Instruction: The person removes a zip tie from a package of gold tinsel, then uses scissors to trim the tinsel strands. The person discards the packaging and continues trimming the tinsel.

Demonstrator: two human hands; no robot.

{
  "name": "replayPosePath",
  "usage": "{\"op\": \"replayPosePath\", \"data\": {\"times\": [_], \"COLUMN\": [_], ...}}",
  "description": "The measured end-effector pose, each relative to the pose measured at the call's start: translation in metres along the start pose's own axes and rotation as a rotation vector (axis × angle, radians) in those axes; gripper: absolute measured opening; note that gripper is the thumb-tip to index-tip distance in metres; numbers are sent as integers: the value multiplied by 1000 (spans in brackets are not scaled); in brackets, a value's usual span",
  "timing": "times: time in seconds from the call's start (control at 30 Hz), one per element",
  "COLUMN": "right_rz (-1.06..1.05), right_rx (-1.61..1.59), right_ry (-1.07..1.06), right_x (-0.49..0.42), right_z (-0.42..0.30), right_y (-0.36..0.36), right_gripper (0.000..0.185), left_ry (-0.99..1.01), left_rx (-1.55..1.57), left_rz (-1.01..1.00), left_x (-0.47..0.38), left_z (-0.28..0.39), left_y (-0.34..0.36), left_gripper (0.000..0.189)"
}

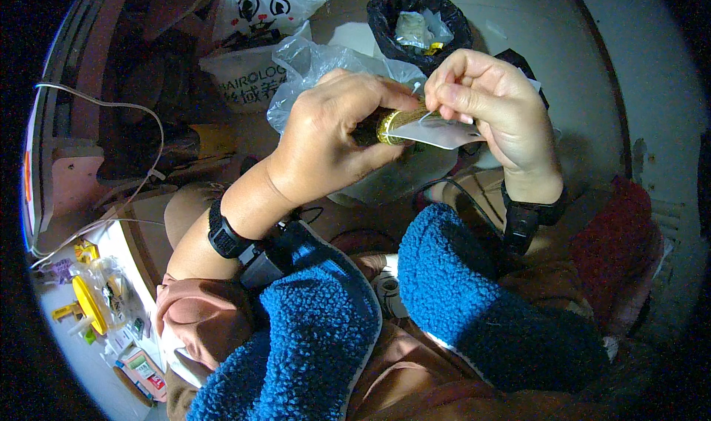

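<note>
My left hand (339, 126) grips a bundle of thin brown strands (414, 114) with a gold band (387, 128) around it. A white card or plastic sheet (439, 134) lies along the bundle's near side. To the right, my right hand (480, 101) pinches a thin white tie or cord (426, 116) between thumb and fingers, close to the bundle. A small white tip (416, 86) sticks up by my left fingertips. The exact material of the strands is not clear.
Beyond my hands stand a bin lined with a black bag (389, 38), a clear plastic bag (294, 60) and a printed white bag (255, 10). A white cable (155, 115) hangs at left. Several small packages (116, 293) lie on a surface at lower left.
</note>
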State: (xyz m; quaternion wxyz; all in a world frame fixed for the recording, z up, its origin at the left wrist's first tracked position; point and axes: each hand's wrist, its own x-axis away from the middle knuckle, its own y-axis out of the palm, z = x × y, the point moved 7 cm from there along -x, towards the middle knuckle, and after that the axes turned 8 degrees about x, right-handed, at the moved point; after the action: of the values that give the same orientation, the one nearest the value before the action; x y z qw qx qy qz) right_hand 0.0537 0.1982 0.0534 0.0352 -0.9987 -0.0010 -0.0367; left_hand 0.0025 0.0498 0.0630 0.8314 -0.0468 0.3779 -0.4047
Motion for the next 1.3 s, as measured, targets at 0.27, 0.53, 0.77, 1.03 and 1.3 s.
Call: {"op": "replayPosePath", "data": {"times": [0.27, 0.53, 0.77, 1.03, 1.3], "right_rz": [15, 178, 181, 210, 202], "right_rx": [33, 210, 290, 380, 381], "right_ry": [53, 38, 46, 60, 88], "right_x": [1, 11, 13, 13, 14], "right_z": [-1, -5, -1, -1, -1], "right_y": [-2, -4, -3, -4, -4], "right_gripper": [12, 6, 3, 6, 6], "left_ry": [72, 86, 93, 115, 105], "left_rx": [-45, -90, -96, -123, -98], "left_rz": [-33, -31, -26, -22, -27], "left_x": [2, 3, 5, 4, 4], "left_z": [3, 2, 1, 1, 3], "left_y": [2, 2, 5, 8, 8], "left_gripper": [43, 44, 45, 46, 46]}}
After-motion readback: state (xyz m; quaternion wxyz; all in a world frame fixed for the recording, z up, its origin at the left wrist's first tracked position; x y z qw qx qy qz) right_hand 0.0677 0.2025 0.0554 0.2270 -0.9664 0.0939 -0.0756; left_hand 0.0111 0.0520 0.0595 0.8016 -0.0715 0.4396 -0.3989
